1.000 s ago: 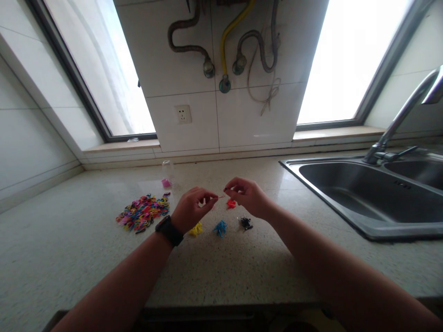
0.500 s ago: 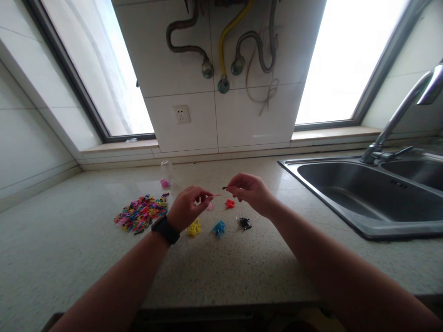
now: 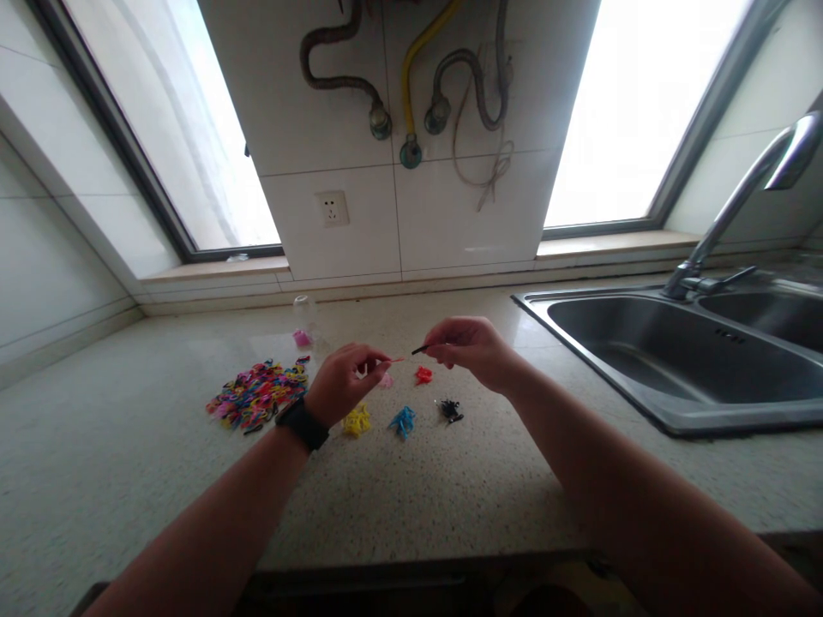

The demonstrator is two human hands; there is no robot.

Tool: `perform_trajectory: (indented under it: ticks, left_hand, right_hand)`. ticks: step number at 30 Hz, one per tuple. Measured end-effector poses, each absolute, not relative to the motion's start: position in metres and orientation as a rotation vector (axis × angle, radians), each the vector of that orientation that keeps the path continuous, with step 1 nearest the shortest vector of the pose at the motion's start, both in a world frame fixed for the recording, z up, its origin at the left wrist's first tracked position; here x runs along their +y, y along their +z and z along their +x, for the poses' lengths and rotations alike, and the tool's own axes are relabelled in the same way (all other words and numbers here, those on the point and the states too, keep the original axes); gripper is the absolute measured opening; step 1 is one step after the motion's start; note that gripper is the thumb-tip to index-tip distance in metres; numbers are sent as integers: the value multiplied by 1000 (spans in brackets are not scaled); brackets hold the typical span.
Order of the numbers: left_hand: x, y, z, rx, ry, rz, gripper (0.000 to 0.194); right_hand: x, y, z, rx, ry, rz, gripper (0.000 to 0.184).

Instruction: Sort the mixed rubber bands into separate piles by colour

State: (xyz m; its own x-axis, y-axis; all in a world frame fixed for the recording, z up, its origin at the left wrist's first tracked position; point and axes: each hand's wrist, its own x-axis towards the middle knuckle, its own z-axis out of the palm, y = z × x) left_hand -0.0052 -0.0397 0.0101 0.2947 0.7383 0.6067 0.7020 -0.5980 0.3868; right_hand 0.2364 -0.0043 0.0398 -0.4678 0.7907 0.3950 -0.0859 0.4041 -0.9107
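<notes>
My left hand (image 3: 351,377), with a black watch on its wrist, pinches a thin pinkish hair tie (image 3: 398,359) that sticks out past the fingertips. Opposite it, my right hand (image 3: 472,347) is closed on a dark hair tie (image 3: 419,350), its end pointing left. A small gap separates the two ties. Beneath the hands lie little heaps sorted by colour: pink (image 3: 386,380), red (image 3: 423,374), yellow (image 3: 357,420), blue (image 3: 403,421) and black (image 3: 451,411). Left of my left wrist spreads a large mixed-colour pile of hair ties (image 3: 257,394).
A clear plastic container (image 3: 304,310) and a pink piece (image 3: 302,338) stand behind the mixed pile. To the right, a steel sink (image 3: 617,360) with a faucet (image 3: 739,197) is set into the speckled counter (image 3: 360,514). Hoses and a socket (image 3: 333,208) are on the tiled wall.
The view has shifted slightly, so everything sits a little further left. More of the dark hair tie now shows beyond my right fingertips. Both hands keep their pinches.
</notes>
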Motion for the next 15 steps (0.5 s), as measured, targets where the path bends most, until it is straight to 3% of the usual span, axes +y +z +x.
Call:
perform_trajectory:
  ticks: [15]
  left_hand:
    - [-38, 9, -7, 1398, 1169, 2510, 16]
  right_hand:
    - [-4, 41, 239, -1786, 1233, -572, 23]
